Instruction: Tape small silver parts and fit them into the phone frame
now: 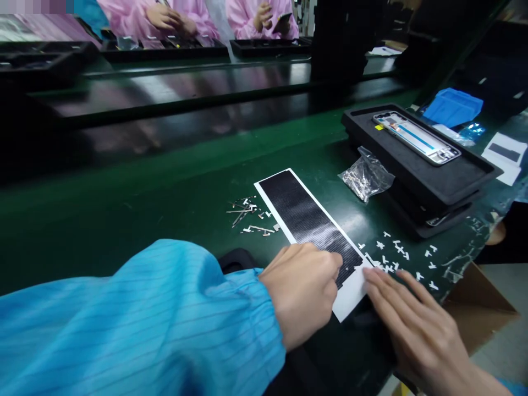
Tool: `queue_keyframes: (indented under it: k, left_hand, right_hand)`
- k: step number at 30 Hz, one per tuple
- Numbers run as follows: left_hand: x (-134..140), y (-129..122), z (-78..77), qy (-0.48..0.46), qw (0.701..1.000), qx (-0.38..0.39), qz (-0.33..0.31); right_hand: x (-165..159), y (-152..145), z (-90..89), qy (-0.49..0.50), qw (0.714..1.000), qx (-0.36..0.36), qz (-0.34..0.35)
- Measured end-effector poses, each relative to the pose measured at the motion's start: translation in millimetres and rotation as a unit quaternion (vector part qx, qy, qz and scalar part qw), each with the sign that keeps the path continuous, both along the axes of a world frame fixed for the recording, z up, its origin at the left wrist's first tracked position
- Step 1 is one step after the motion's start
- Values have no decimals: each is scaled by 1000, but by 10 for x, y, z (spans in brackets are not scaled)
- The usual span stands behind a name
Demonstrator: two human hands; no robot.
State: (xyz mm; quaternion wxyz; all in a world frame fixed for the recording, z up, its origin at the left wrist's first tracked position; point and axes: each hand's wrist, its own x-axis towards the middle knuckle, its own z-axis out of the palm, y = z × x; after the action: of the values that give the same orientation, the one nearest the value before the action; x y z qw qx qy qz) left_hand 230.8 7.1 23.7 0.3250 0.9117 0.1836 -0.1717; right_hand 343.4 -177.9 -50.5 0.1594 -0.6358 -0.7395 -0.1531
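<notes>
One curled left hand (303, 291) rests over the near part of a black, white-bordered sheet (303, 209) lying aslant on the green surface (165, 190); whether it pinches anything, I cannot tell. The right hand (416, 322), apart from it with fingers extended, touches the sheet's right edge. Small white pieces (380, 245) scatter just beside those fingertips, and thin strips (243, 211) lie left of the sheet. Farther right, a clear bag (366, 175) sits near stacked black trays (462, 173) bearing a phone frame (416, 137).
</notes>
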Motion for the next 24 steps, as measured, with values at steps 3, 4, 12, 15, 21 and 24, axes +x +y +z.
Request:
queue_keyframes:
  k: [3, 4, 12, 15, 21, 24]
  left_hand:
    - [-1, 4, 3, 2, 1000, -4, -8]
    - [0, 5, 6, 3, 1000, -3, -12]
    - [-9, -5, 1, 6, 1000, 8, -8]
    - [-24, -11, -30, -17, 1000, 10, 0]
    - [-21, 20, -36, -48, 999, -13, 1]
    - [-10, 24, 61, -84, 995, -53, 6]
  right_hand:
    - [35, -54, 29, 44, 998, 9, -42]
    - [22, -40, 49, 49, 998, 9, -24]
    - [129, 79, 37, -29, 999, 30, -34]
    - [159, 45, -29, -8, 998, 40, -39]
    - [116, 60, 19, 17, 996, 70, -44]
    - [28, 90, 193, 181, 974, 87, -103]
